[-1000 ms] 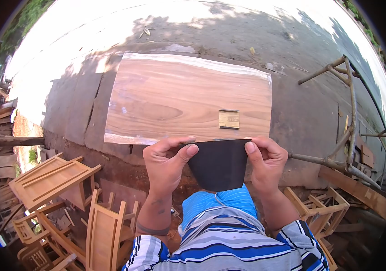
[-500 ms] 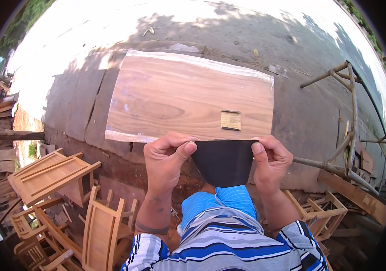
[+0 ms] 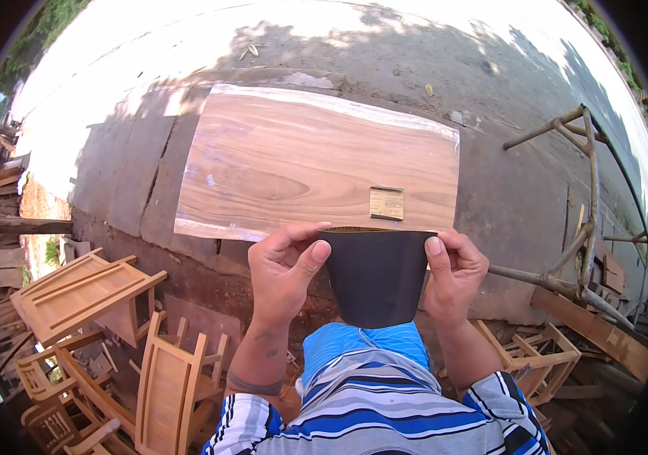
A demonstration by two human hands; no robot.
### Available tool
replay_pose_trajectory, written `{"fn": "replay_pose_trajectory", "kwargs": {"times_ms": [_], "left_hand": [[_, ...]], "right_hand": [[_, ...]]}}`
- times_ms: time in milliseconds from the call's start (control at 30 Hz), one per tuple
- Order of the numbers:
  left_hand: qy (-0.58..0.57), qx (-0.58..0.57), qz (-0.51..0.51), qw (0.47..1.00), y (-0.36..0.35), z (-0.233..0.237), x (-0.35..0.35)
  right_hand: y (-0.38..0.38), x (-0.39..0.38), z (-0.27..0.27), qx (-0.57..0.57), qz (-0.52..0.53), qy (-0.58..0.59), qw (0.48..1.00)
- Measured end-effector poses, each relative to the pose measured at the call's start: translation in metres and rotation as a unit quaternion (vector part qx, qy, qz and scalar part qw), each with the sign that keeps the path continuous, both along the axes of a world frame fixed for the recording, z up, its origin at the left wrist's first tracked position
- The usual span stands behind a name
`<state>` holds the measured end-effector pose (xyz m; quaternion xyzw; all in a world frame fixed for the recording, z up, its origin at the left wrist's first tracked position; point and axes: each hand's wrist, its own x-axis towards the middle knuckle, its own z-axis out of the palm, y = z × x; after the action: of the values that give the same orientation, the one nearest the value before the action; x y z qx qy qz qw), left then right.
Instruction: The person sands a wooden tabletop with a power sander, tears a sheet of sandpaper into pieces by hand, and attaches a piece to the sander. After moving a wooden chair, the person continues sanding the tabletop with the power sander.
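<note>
A dark sheet (image 3: 375,277), black on the face toward me with a thin yellowish strip of its other side showing along the top, hangs curved between my hands. My left hand (image 3: 286,265) pinches its top left corner between thumb and fingers. At the top right corner, my right hand (image 3: 454,269) pinches it the same way. Just beyond lies a wide wooden slab (image 3: 301,152) with pale, uneven edges. On the slab, near its closer right part, rests a small folded piece with a printed tan face (image 3: 386,203) and dark edges.
Wooden chair frames (image 3: 176,387) and panels (image 3: 85,296) stand at the lower left. A metal tube frame (image 3: 591,182) is at the right, with another wooden frame (image 3: 540,360) and a plank (image 3: 597,330) below it.
The dark sheet hangs a little lower and fuller, and its yellowish back now shows along the top edge. Both hands keep their pinch, with my left hand slightly farther right.
</note>
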<state>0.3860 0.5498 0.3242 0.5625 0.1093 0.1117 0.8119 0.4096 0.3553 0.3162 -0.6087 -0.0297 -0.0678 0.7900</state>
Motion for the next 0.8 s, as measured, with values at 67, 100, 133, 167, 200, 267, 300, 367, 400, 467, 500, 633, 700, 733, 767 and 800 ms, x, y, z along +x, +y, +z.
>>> {"fn": "replay_pose_trajectory", "kwargs": {"times_ms": [67,100,133,167,200,267,300,367,400,467,500,633,700,733,767,800], "left_hand": [[-0.005,0.011,0.004,1.0,0.002,-0.003,-0.001],[-0.005,0.019,0.006,1.0,0.003,-0.003,-0.001],[-0.005,0.026,0.007,1.0,0.004,-0.003,-0.001],[-0.008,0.029,0.012,0.999,0.004,-0.004,-0.001],[-0.011,0.032,0.016,0.999,0.003,-0.005,-0.001],[-0.022,0.033,0.018,0.999,0.002,-0.006,0.001],[-0.028,0.033,0.017,0.999,0.003,-0.006,0.001],[-0.04,0.035,0.016,0.998,0.004,-0.005,0.001],[-0.045,0.035,0.014,0.998,0.003,-0.005,0.001],[-0.05,0.04,0.012,0.998,0.002,-0.005,0.002],[-0.05,0.045,0.014,0.998,0.002,-0.006,0.002],[-0.064,0.044,0.018,0.997,0.002,-0.008,0.003],[-0.087,0.051,0.033,0.994,-0.001,-0.011,0.005],[-0.098,0.055,0.042,0.993,-0.002,-0.013,0.006],[-0.092,0.06,0.05,0.993,-0.004,-0.018,0.008],[-0.086,0.065,0.058,0.992,-0.008,-0.025,0.011]], "right_hand": [[0.0,0.0,-0.002,0.0,-0.004,0.001,1.0],[0.0,0.0,-0.002,-0.001,-0.006,-0.001,1.0],[0.001,0.001,-0.003,-0.002,-0.009,-0.003,1.0],[0.001,0.001,-0.002,-0.005,-0.007,0.0,1.0],[0.0,0.001,-0.001,-0.009,-0.006,0.004,1.0],[-0.003,0.0,0.002,-0.008,-0.001,0.014,1.0],[-0.003,0.0,0.003,-0.002,0.004,0.02,1.0],[-0.003,0.0,0.003,0.003,0.007,0.023,1.0],[-0.003,0.001,0.002,0.002,0.003,0.019,1.0],[-0.004,0.001,0.003,0.001,0.0,0.019,1.0],[-0.003,0.001,0.006,0.002,0.0,0.025,1.0],[-0.003,0.001,0.007,-0.01,-0.002,0.03,0.999],[-0.003,0.0,0.005,-0.035,-0.008,0.022,0.999],[-0.002,0.002,0.003,-0.05,-0.017,0.006,0.999],[0.0,0.003,0.0,-0.063,-0.025,-0.01,0.998],[0.001,0.003,-0.002,-0.061,-0.042,-0.003,0.997]]}}
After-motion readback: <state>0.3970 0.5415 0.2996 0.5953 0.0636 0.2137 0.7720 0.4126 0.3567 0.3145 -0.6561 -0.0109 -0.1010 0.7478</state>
